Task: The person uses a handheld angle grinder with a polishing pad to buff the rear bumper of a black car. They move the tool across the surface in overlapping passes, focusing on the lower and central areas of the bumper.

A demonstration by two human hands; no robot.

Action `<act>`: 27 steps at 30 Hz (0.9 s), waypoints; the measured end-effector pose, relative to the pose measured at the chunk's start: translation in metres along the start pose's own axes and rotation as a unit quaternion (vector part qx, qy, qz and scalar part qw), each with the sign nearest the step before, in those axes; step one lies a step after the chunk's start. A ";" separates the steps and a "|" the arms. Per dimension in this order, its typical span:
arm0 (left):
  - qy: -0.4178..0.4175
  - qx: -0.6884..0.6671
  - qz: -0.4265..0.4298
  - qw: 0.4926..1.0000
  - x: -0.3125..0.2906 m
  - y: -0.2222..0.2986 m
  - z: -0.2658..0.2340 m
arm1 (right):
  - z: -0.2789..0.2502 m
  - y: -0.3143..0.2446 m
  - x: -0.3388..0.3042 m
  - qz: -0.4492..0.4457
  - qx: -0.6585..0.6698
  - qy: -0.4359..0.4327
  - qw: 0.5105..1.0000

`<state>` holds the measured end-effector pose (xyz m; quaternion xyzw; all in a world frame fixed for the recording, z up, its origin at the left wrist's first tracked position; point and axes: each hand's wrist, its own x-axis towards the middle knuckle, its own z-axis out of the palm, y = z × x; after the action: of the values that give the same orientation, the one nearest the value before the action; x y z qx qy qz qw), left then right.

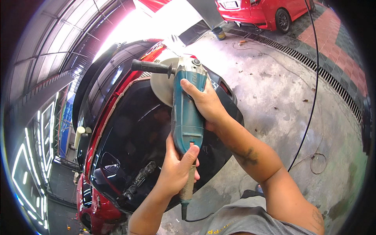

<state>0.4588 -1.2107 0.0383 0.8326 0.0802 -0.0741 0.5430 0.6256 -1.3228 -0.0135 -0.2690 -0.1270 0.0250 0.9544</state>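
Observation:
A teal rotary polisher point(184, 105) with a silver head is held in both my hands, over a glossy black car panel point(137, 129). Wrapped around its body near the head is my right hand point(205, 100), thumb on top. My left hand point(178, 166) grips the rear end, its thumb by the switch and fingers around the tan-wrapped handle point(188, 184). A pale round pad point(160, 84) shows beneath the head, partly hidden. Whether it touches the panel, I cannot tell. The black side handle point(150, 66) sticks out leftward, with no hand on it.
A power cord point(197, 220) trails from the handle. Red bodywork point(103, 213) borders the black panel. At right, a dark cable point(313, 98) hangs across the concrete floor point(270, 90). Behind are a drain grate point(293, 47), a bucket point(218, 33) and a parked red car point(254, 13).

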 end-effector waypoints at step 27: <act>0.112 -0.173 0.257 0.944 -0.118 -0.243 -0.107 | 0.123 0.168 -0.197 0.088 -0.248 -0.215 0.940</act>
<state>0.2955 -1.0226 -0.1115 0.7210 -0.0650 0.1770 0.6668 0.4069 -1.1398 -0.0447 -0.4958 -0.3073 0.1333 0.8012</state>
